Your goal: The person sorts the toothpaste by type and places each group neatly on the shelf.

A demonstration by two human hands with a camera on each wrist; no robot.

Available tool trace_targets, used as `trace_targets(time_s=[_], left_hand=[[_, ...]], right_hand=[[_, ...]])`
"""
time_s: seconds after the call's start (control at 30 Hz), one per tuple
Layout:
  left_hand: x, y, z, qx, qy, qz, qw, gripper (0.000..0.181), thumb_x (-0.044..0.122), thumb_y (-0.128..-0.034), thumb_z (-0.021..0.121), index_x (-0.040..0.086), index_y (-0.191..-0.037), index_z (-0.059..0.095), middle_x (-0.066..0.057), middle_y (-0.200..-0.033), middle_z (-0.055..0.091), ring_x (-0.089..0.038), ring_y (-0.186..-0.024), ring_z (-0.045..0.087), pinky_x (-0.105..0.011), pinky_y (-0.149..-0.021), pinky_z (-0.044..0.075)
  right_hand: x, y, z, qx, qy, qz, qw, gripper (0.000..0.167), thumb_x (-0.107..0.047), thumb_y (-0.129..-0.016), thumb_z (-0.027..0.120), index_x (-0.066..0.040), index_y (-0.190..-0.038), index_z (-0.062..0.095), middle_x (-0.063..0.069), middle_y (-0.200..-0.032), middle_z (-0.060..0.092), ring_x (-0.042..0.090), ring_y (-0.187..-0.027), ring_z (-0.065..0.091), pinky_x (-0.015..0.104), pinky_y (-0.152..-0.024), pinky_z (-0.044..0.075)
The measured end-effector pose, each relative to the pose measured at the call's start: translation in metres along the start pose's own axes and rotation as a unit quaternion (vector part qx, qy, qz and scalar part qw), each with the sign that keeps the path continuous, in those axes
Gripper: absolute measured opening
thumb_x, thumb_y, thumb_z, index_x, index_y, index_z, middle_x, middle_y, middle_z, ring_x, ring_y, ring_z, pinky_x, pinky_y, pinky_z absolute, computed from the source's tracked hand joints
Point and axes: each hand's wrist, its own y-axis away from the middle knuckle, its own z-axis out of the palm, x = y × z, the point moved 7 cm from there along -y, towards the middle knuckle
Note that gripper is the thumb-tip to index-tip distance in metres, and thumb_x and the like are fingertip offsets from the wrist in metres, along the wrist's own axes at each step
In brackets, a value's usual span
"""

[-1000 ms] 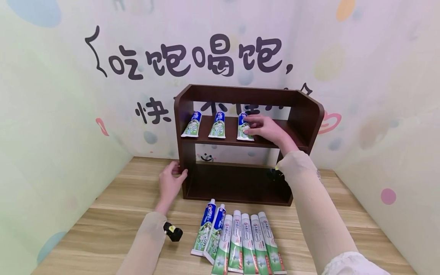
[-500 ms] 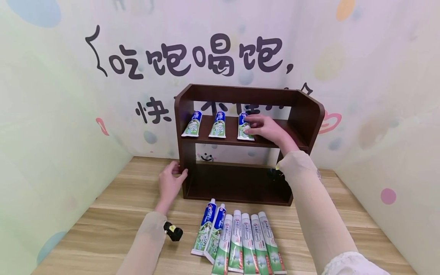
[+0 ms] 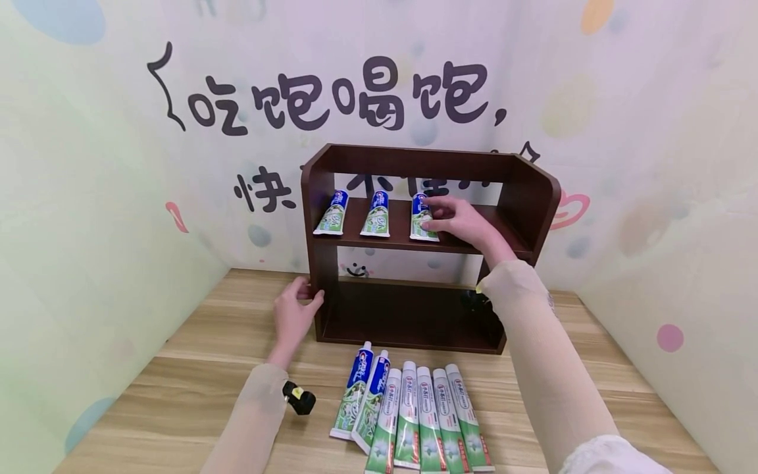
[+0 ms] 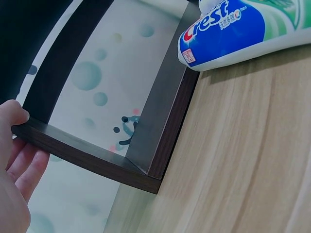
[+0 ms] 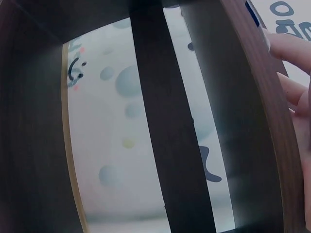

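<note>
A dark brown two-tier shelf (image 3: 408,245) stands on the table. My left hand (image 3: 293,318) grips its left side panel; in the left wrist view the thumb lies on one face and the fingers behind. Three blue-and-green toothpaste tubes lie on the upper tier: a left tube (image 3: 333,214), a middle tube (image 3: 376,215) and a right tube (image 3: 419,214). My right hand (image 3: 464,222) holds the right tube, its thumb and fingers over that tube's right side. In the right wrist view, fingers (image 5: 291,51) show beyond the shelf board, and the tube is mostly hidden.
On the wooden table (image 3: 201,368) before the shelf lie two more blue-and-green toothpaste tubes (image 3: 353,392) and several white-and-green toothpaste tubes (image 3: 429,418), side by side. A patterned wall (image 3: 249,39) with black lettering rises close behind the shelf.
</note>
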Motion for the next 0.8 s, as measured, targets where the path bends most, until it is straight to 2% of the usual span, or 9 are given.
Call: trace_targets(time_s=[0.17,0.33,0.43,0.53,0.7,0.8], left_hand=[[0.001,0.000,0.000,0.001,0.000,0.002,1.0000,0.021,0.016,-0.0828,0.076,0.004,-0.099,0.069,-0.016,-0.097,0.074,-0.031,-0.084,0.072,-0.046,-0.077,0.055],[0.000,0.000,0.001,-0.003,0.002,0.001,1.0000,0.022,0.015,-0.0832,0.076,0.003,-0.100,0.068,-0.016,-0.097,0.074,-0.031,-0.085,0.072,-0.047,-0.078,0.055],[-0.001,0.001,0.001,-0.005,0.002,-0.004,1.0000,0.022,0.015,-0.0832,0.076,0.004,-0.100,0.068,-0.016,-0.098,0.074,-0.031,-0.085,0.072,-0.047,-0.078,0.055],[-0.001,0.001,0.001,-0.005,0.003,-0.003,1.0000,0.022,0.016,-0.0832,0.076,0.004,-0.101,0.068,-0.016,-0.098,0.074,-0.031,-0.085,0.072,-0.047,-0.078,0.055],[-0.002,0.000,0.002,0.001,0.008,0.000,1.0000,0.021,0.015,-0.0829,0.076,0.003,-0.099,0.068,-0.017,-0.097,0.074,-0.031,-0.084,0.072,-0.047,-0.078,0.056],[-0.002,-0.002,0.001,0.003,0.006,0.000,1.0000,0.021,0.015,-0.0832,0.076,0.004,-0.098,0.068,-0.016,-0.096,0.074,-0.031,-0.084,0.072,-0.045,-0.077,0.056]], right_hand=[[-0.002,0.001,-0.003,0.026,0.018,-0.019,0.9993,0.064,-0.037,-0.088,0.070,-0.021,-0.146,0.048,0.014,-0.141,0.053,0.030,-0.125,0.051,0.051,-0.113,0.038],[-0.006,0.007,-0.008,0.078,0.039,-0.046,0.9951,0.064,-0.042,-0.090,0.068,-0.022,-0.146,0.047,0.011,-0.146,0.051,0.030,-0.126,0.054,0.051,-0.110,0.043],[-0.012,0.016,-0.010,0.109,0.030,-0.078,0.9905,0.062,-0.041,-0.090,0.068,-0.020,-0.146,0.048,0.009,-0.149,0.048,0.032,-0.129,0.052,0.051,-0.108,0.046],[-0.021,0.029,-0.011,0.146,0.030,-0.117,0.9819,0.059,-0.039,-0.090,0.069,-0.019,-0.143,0.051,0.009,-0.146,0.049,0.030,-0.130,0.049,0.050,-0.105,0.048],[-0.037,0.058,-0.005,0.211,0.039,-0.185,0.9590,0.051,-0.032,-0.090,0.070,-0.018,-0.137,0.058,0.008,-0.138,0.055,0.024,-0.121,0.047,0.045,-0.099,0.047],[-0.044,0.075,0.004,0.232,0.021,-0.212,0.9489,0.048,-0.027,-0.089,0.071,-0.017,-0.134,0.060,0.008,-0.136,0.057,0.022,-0.117,0.047,0.043,-0.094,0.047]])
